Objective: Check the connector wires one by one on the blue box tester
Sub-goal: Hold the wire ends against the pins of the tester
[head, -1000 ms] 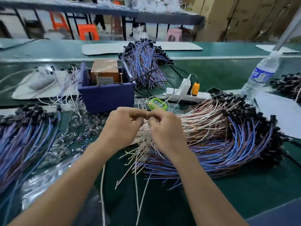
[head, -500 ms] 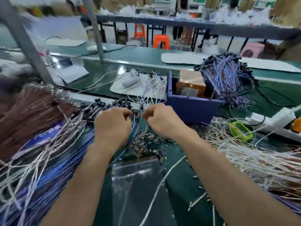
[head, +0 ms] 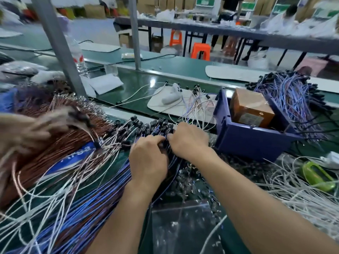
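On the green surface, just left of the blue box tester: left hand and right hand, knuckles nearly touching, fingers curled and pinched into the black ends of the connector wires (which single wire, impossible to tell). Inside it, a brown carton. Farther left, brown wires.

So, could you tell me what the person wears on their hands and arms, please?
Nothing shows: the left hand and right hand are ungloved, with no ring, watch or wristband visible; the left forearm and right forearm are bare, no sleeve in view.
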Demonstrator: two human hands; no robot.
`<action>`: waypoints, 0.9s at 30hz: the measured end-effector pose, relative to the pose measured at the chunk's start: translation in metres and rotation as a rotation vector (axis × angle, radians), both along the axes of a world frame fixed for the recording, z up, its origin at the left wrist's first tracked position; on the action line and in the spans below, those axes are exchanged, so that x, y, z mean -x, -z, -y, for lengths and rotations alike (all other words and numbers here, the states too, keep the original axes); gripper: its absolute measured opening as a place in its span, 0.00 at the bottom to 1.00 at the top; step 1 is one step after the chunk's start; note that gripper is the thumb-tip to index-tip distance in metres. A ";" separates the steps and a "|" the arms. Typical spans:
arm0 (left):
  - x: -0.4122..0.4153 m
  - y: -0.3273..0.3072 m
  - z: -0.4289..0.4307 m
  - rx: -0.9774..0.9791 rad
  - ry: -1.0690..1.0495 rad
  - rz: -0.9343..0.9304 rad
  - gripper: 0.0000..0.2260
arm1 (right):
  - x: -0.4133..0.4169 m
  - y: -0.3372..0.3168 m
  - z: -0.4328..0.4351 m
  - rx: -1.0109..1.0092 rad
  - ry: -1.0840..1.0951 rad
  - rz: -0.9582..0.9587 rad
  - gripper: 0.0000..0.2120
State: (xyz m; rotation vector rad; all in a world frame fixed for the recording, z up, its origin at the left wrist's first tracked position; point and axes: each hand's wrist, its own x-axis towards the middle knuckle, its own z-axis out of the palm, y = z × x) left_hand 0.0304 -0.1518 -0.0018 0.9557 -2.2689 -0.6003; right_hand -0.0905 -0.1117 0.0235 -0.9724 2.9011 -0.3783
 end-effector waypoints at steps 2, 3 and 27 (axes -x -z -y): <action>0.000 0.002 0.003 -0.038 0.001 -0.018 0.19 | 0.001 0.003 0.006 -0.007 0.056 -0.008 0.19; 0.000 0.003 0.005 -0.062 -0.004 -0.030 0.19 | 0.002 0.003 0.009 -0.005 0.064 0.009 0.20; 0.005 -0.015 -0.025 -0.490 0.544 -0.251 0.07 | -0.025 -0.069 -0.122 1.319 0.089 0.446 0.08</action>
